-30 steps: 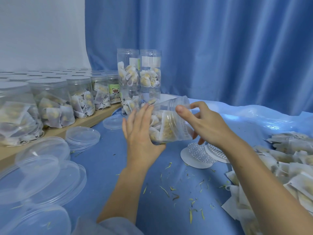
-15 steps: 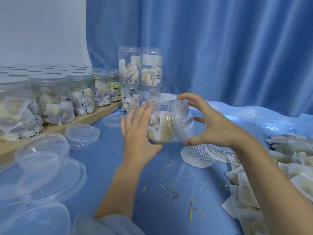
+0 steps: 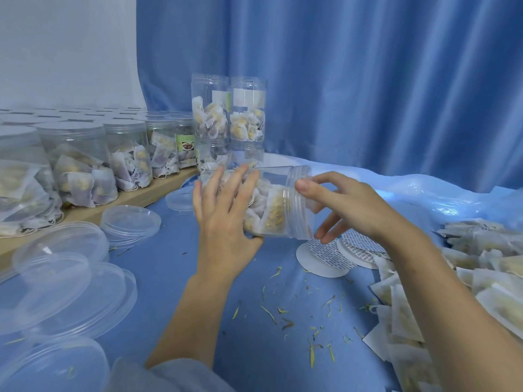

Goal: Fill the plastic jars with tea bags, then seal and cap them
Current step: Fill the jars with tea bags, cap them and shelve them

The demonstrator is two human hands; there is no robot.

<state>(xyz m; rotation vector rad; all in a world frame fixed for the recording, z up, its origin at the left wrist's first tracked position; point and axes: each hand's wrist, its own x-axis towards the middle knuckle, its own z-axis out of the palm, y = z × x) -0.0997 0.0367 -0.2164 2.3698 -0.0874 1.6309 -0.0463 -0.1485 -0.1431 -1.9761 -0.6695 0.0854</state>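
Head view. Clear plastic jar (image 3: 271,205) held on its side above the middle of the blue-covered bench (image 3: 175,281), mouth toward the right. Walls transparent, threaded neck ribbed; several white tea bags with yellowish filling show through, packed against the wall near the neck. No cap on the mouth.

Left hand (image 3: 223,219) wraps the jar's closed end, fingers spread and curled over the top, thumb beneath. Right hand (image 3: 351,205) at the mouth: thumb tip presses on top of the threaded rim, the other fingers curl loosely under and behind the opening, so the hand grips the neck.

Under the jar's mouth, two round seal discs (image 3: 325,258) lie flat on the bench. Loose tea bags (image 3: 481,278) are heaped along the right edge, loose clear lids (image 3: 70,281) along the left edge. Filled capped jars (image 3: 85,165) stand on the wooden shelf (image 3: 119,205) at far left.

Versus 0.5 s earlier: the right hand has shifted from cupping the mouth, thumb below, to thumb on top of the rim. Jar orientation and left-hand grip unchanged.
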